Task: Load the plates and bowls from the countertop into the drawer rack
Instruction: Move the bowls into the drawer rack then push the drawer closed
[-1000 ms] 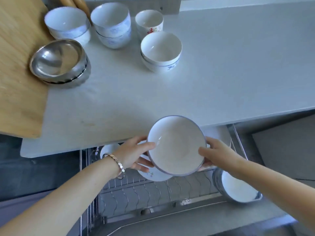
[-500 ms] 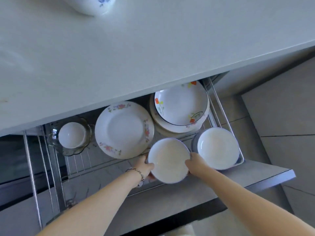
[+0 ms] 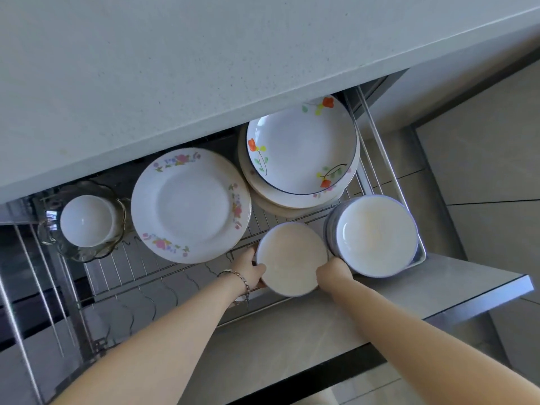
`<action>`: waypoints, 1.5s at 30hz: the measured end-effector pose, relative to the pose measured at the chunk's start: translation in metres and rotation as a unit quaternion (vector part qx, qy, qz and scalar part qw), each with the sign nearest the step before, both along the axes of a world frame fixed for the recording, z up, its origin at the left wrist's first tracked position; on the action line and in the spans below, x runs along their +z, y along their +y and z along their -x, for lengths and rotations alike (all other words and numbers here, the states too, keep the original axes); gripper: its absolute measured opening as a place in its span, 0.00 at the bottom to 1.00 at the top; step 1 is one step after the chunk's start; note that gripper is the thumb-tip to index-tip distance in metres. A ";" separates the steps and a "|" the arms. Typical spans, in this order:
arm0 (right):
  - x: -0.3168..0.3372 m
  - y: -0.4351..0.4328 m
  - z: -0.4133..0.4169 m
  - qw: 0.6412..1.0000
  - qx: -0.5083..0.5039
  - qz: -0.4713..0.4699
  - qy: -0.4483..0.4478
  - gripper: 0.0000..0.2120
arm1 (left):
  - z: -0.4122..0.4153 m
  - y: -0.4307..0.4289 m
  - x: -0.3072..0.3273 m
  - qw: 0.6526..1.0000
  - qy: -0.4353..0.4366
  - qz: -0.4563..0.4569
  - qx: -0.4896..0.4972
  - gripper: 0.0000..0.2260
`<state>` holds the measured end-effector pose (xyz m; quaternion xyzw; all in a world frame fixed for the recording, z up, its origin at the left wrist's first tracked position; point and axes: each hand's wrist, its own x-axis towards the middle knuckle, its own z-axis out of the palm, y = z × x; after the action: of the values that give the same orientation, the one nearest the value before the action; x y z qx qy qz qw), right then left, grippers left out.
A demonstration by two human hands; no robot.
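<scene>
The held bowl (image 3: 290,258) is white inside with a thin blue-grey rim line, round and shallow, mouth up and roughly level. It sits low over the front of the wire drawer rack (image 3: 140,276), just beside a stack of matching bowls (image 3: 377,235) at the rack's right front corner; whether its base touches the wires cannot be told. The left hand (image 3: 248,270), with a bracelet (image 3: 236,280) at the wrist, pinches the bowl's left rim; the right hand (image 3: 333,270) clasps the right rim, fingers curled under and hidden.

Behind it lie a pink-flowered plate (image 3: 190,204) and a stack topped by an orange-flowered plate (image 3: 301,147). A small white bowl (image 3: 87,220) stands in a glass dish (image 3: 52,229) at the left. The countertop (image 3: 204,68) overhangs the drawer.

Against half a second earlier, the bowl holds nearly the same place in the rack and both hands grip as before.
</scene>
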<state>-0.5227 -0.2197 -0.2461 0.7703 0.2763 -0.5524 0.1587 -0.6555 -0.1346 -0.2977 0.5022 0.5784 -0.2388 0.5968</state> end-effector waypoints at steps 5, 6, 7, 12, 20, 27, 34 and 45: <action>0.023 0.006 -0.010 0.998 0.056 0.002 -0.026 0.16 | -0.009 0.006 0.007 0.999 0.005 0.015 -0.040 0.17; 0.024 0.009 -0.014 0.996 0.032 -0.060 -0.065 0.17 | -0.009 0.006 0.008 0.999 0.004 0.008 -0.054 0.18; 0.027 0.018 -0.019 0.989 0.049 -0.110 -0.091 0.18 | -0.008 0.006 0.009 0.998 0.008 0.000 -0.065 0.18; -0.009 0.058 -0.049 0.965 0.209 -0.152 -0.052 0.18 | -0.005 0.000 0.009 0.999 0.025 -0.043 -0.009 0.25; -0.026 0.071 -0.048 0.962 0.245 -0.110 -0.054 0.19 | 0.001 -0.004 0.010 0.992 -0.015 -0.008 0.125 0.22; 0.010 0.076 -0.034 0.964 0.234 -0.112 -0.058 0.14 | -0.004 0.016 0.039 0.995 0.033 -0.040 -0.084 0.28; 0.134 0.144 -0.019 0.960 0.040 -0.275 0.042 0.15 | 0.013 0.098 0.171 0.965 -0.092 -0.240 -0.043 0.12; 0.241 0.349 0.012 0.875 -0.313 -0.346 0.130 0.23 | 0.075 0.276 0.262 0.916 -0.029 -0.391 0.085 0.12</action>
<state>-0.5342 0.1291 -0.0056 0.7437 0.2123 -0.5373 -0.3364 -0.7304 0.1415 -0.0358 0.6511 0.6486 0.0723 0.3876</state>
